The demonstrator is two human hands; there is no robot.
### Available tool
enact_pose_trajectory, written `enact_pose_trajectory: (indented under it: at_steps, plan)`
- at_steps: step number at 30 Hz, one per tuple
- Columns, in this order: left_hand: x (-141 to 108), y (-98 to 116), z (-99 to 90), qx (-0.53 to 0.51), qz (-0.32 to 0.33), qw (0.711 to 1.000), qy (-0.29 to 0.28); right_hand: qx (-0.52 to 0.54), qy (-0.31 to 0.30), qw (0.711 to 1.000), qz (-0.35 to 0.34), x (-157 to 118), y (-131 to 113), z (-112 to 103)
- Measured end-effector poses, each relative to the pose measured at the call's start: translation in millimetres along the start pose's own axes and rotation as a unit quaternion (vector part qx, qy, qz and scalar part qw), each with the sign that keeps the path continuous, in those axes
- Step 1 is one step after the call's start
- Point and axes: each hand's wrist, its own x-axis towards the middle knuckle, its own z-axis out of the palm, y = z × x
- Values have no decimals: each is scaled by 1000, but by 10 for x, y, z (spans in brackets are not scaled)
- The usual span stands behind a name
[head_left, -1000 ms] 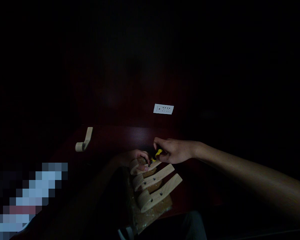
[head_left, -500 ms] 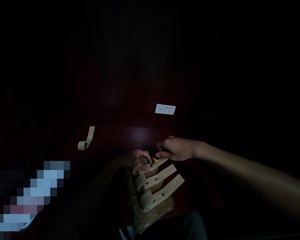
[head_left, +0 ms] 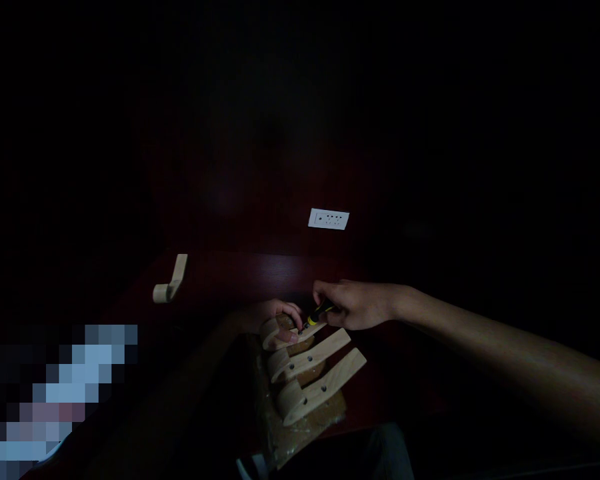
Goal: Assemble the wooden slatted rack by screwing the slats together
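Note:
In my right hand (head_left: 363, 304) is a screwdriver (head_left: 321, 311) with a black and yellow handle, its tip end pointing down-left at the farthest wooden hook (head_left: 269, 331). My left hand (head_left: 276, 311) is closed on that hook, thumb on the near side and fingertips beside the screwdriver's tip. Dark shadow hides just where the tip meets the hook. Two more pale wooden hooks, a middle one (head_left: 329, 348) and a nearest one (head_left: 341, 377), lie in a row on a worn brown board (head_left: 307, 437). Both show dark holes along their straight parts.
Another pale wooden hook (head_left: 179, 270) lies apart on the dark red tabletop (head_left: 230, 270), to the left. A white socket plate (head_left: 329, 219) is on the dark surface behind. A pixelated light-blue patch (head_left: 80, 380) covers the lower left. Most surroundings are very dark.
My right hand has dropped slightly, and the screwdriver now leans lower, with more of its black handle showing. My left hand stays on the farthest hook.

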Motion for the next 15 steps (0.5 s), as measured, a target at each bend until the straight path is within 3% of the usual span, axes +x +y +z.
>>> enact_pose_trajectory:
  at_steps: [10,15]
  plan:
    - [-9,20,5,-18,2,1000,3,-42,22,998,-28,79,75,19]
    - [-16,84,-3,11,5,1000,-7,-58,16,998,-9,118,104,49]
